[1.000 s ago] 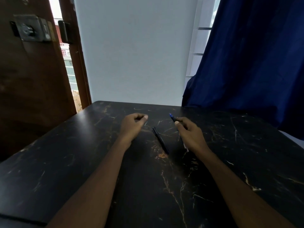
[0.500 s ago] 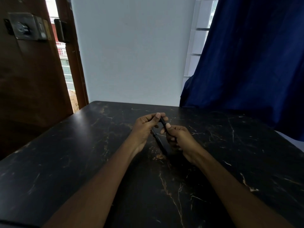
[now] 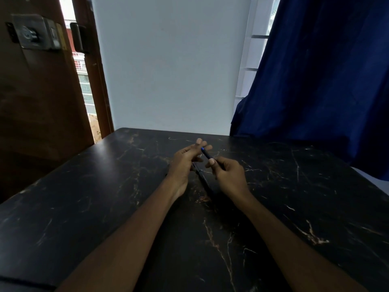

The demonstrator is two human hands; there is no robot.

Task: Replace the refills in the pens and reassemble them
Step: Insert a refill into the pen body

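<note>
Held a pen [image 3: 206,154] pinched in the right hand [image 3: 228,175] over the table [image 3: 105,197] near its far edge, with the left hand [image 3: 184,163] loose by the tip, likely opening it, needing a twist next.

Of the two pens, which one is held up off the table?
The pen with the blue end, pinched in the right hand. The other pen, all dark, lies flat on the table between the hands.

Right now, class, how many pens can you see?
2. One blue-tipped pen pinched in the right hand; one black pen lies on the table between it and the left hand. Others may be hidden.
</note>
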